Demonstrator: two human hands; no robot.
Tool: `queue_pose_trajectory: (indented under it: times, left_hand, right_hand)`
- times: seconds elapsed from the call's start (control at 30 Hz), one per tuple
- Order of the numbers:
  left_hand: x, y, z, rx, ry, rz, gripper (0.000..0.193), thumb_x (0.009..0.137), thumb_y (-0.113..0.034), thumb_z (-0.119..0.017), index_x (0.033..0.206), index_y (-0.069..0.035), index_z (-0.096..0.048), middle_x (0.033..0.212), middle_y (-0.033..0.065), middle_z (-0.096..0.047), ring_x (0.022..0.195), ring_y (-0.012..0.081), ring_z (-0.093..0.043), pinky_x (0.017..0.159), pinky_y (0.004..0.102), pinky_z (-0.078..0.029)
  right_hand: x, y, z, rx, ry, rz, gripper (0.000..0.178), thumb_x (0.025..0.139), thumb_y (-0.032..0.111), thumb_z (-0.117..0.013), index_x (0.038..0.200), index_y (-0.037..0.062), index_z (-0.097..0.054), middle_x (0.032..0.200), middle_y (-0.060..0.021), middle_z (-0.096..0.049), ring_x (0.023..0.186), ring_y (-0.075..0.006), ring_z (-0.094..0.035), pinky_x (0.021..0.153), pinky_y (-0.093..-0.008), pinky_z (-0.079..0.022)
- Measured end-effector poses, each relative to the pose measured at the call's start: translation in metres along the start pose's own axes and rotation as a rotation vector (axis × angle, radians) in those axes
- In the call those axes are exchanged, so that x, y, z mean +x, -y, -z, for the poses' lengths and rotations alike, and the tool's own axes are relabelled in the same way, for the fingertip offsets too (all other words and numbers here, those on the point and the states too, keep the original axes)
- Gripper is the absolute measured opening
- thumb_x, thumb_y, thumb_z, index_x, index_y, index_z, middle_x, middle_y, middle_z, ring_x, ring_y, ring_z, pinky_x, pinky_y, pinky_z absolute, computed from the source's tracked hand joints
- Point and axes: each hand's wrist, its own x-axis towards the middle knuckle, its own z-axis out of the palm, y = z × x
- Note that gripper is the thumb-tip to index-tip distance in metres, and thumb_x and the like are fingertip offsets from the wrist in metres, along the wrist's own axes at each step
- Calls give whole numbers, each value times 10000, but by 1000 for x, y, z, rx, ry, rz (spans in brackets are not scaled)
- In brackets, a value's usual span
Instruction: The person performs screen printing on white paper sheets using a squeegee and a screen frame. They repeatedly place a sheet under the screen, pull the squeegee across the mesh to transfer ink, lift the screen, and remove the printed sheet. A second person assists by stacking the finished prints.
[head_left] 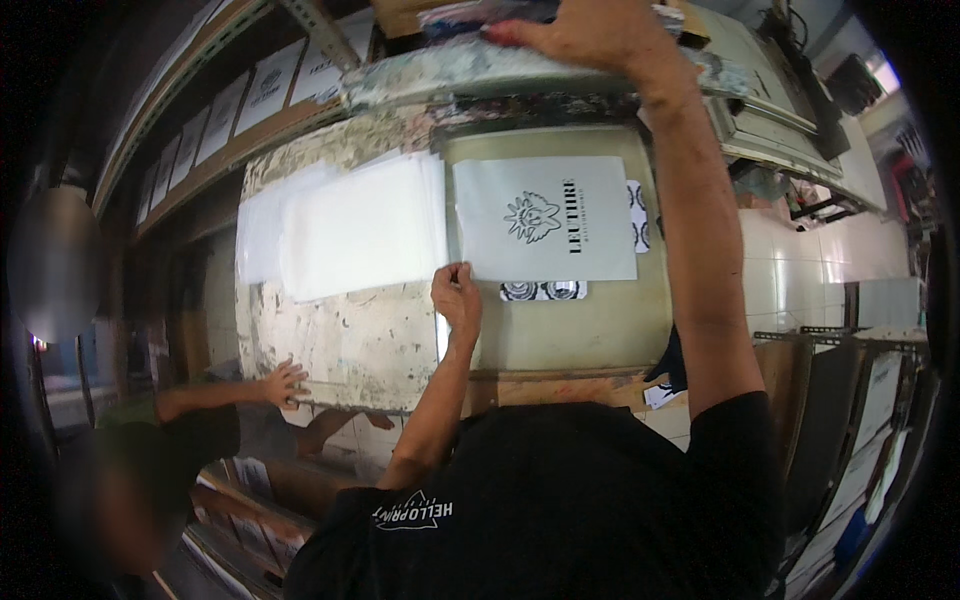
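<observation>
My left hand [458, 298] is closed at the near left corner of a white sheet [490, 240] with a black winged-figure print, its fingertips pinched on the edge. The sheet lies on a greenish-grey flat board [570, 340], partly covering pieces with black round patterns [545, 291]. My right hand [598, 38] reaches far forward over a paint-stained ledge [470, 75], beside dark, crumpled-looking material with a red patch. Most of its fingers are cut off by the view's top edge or hidden, so its grip is unclear. Left of the board, blank white sheets [365, 225] lie loosely stacked.
The stained worktable [330, 350] carries the stack. At lower left, another person's hand [285, 384] rests on its edge. Metal racks [225, 125] with printed sheets stand at far left. More shelves [840, 430] are on the right, and a pale machine [770, 130] stands far right.
</observation>
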Motion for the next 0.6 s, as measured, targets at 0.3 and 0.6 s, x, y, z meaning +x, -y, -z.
queue_pose_trajectory:
  times: [0.3,0.6]
  left_hand:
    - [58,16,88,-383,-208,218,175,913,-112,-664,920,62,-684,829,72,-677,770,142,-579,734,299,-478]
    - [69,157,259,-183,-620,203,143,916,-91,-645,921,45,-689,820,46,-647,741,127,-542,707,282,-461]
  right_hand:
    - [0,-13,-3,7,-21,31,492,795,438,-770,1175,129,-719,1027,-164,-733,929,-302,-696,854,-363,-518]
    - [6,-16,-7,70,30,8,461,806,454,-764,1139,136,-742,968,-176,-735,888,-315,-710,800,-390,-523]
